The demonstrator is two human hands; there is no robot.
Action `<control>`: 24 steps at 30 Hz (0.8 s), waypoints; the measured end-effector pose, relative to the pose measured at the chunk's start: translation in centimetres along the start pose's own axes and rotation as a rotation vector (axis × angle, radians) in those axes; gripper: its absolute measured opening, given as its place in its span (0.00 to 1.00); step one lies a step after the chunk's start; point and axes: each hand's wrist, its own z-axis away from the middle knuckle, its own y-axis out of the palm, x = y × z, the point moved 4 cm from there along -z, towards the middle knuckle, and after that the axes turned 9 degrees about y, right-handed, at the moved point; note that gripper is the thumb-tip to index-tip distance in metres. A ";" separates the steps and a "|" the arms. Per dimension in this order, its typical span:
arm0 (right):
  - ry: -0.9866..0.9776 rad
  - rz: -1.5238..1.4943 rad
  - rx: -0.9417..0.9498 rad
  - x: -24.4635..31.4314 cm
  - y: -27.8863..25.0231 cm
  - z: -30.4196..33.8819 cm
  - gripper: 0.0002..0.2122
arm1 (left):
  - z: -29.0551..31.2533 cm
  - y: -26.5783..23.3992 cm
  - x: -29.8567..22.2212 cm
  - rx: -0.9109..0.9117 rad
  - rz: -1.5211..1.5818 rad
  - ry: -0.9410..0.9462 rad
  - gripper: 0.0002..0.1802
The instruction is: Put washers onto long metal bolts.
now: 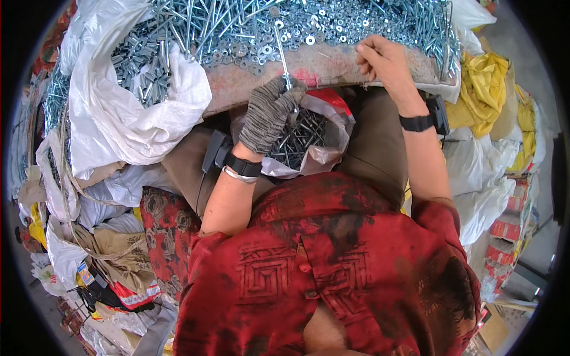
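My left hand [265,115], in a grey knit glove, grips a long metal bolt [281,48] that stands nearly upright with its far end pointing to the table. Below that hand, between my legs, an open plastic bag [323,160] holds many dark bolts [301,137]. My bare right hand [385,64] hovers by the table's front edge [350,72], thumb and fingers curled together. Whatever lies in that pinch, if anything, is too small to make out. Just beyond both hands, loose washers [310,40] are spread over the table.
Long rods or bolts [205,24] pile up at the back of the table. An open white sack [127,133] of metal sleeves [155,68] rests at the left. More white sacks [481,163] and a yellow sack [480,89] lie at the right. Sacks and cloth crowd the lower left.
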 end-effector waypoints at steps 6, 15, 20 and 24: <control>-0.424 1.005 -0.362 1.9 3.1 -3.5 0.14 | -0.3 -0.1 -1.5 0.092 -0.161 0.215 0.09; -0.276 1.018 -0.325 1.2 4.8 0.5 0.11 | 2.5 0.8 3.2 0.244 -0.025 0.203 0.18; -0.306 1.109 -0.279 1.3 4.1 0.0 0.10 | 1.4 1.0 -3.8 0.355 0.046 0.018 0.15; -0.338 1.115 -0.267 2.4 4.2 -1.1 0.10 | -0.1 1.0 -2.7 0.372 0.034 0.040 0.13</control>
